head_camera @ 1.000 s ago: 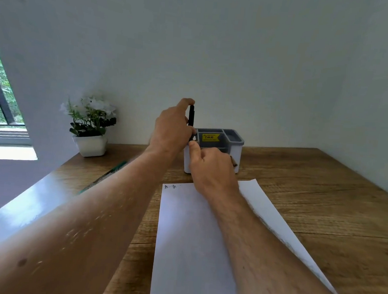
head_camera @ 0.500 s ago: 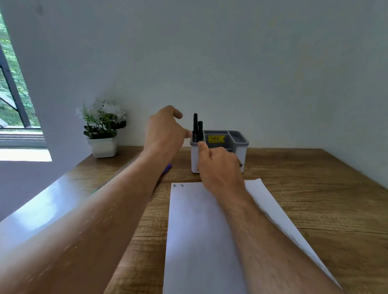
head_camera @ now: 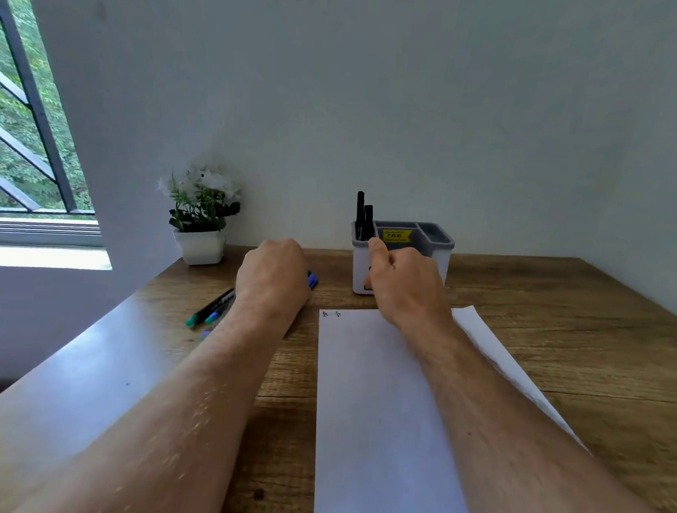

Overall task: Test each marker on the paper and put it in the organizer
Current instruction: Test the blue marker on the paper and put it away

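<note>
A white and grey organizer (head_camera: 441, 259) stands at the back of the wooden desk, with two black markers (head_camera: 363, 218) upright in its left compartment. My right hand (head_camera: 406, 289) grips the organizer's front, thumb up at the rim. My left hand (head_camera: 273, 277) lies knuckles-up over a row of loose markers (head_camera: 211, 309) on the desk left of the paper. Blue and green marker ends (head_camera: 313, 280) poke out beside that hand, and its fingers are hidden. The white paper (head_camera: 379, 399) lies in front of me with two small scribbles (head_camera: 331, 314) at its top left corner.
A small white pot of white flowers (head_camera: 201, 222) stands at the back left against the wall. A barred window (head_camera: 21, 122) is on the left. The desk's (head_camera: 582, 353) right half is bare wood, with walls behind and to the right.
My left hand let go of the black marker, which now stands in the organizer, and came down left onto the loose markers. My right hand stayed on the organizer.
</note>
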Available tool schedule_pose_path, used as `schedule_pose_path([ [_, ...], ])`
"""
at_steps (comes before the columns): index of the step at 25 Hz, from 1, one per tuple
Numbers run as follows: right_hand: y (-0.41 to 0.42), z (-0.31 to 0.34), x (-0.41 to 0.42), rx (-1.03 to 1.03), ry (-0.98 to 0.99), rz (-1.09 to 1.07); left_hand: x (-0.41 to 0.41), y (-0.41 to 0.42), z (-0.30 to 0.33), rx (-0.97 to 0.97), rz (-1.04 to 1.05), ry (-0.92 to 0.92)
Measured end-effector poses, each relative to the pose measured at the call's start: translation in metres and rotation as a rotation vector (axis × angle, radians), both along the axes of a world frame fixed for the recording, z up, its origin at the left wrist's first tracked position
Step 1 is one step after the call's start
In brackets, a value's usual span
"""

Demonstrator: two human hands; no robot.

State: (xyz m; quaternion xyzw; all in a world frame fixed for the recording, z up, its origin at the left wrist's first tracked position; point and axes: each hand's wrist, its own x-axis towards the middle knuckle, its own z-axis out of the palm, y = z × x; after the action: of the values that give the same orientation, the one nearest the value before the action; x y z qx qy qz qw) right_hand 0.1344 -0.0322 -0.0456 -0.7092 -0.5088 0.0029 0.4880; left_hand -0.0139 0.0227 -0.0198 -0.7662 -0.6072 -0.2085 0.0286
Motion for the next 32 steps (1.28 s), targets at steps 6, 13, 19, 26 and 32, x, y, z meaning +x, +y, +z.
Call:
schedule_pose_path([
  [6,0.000,0.000,-0.001,-0.023,-0.010,-0.004,0.004,0.005,-0.007,0.003,-0.001,0.048],
  [13,0.000,0.001,-0.002,-0.026,0.002,0.002,0.009,0.006,-0.011,-0.012,0.002,0.029],
  [19,-0.001,0.001,-0.003,-0.023,-0.013,-0.003,0.010,0.005,-0.005,-0.001,0.001,-0.145],
  [26,-0.009,0.006,-0.007,0.091,0.093,0.222,0.024,-0.030,0.018,0.093,-0.175,-0.762],
  [32,-0.015,0.012,-0.014,0.256,0.297,0.441,0.030,-0.036,0.019,0.035,-0.332,-0.942],
])
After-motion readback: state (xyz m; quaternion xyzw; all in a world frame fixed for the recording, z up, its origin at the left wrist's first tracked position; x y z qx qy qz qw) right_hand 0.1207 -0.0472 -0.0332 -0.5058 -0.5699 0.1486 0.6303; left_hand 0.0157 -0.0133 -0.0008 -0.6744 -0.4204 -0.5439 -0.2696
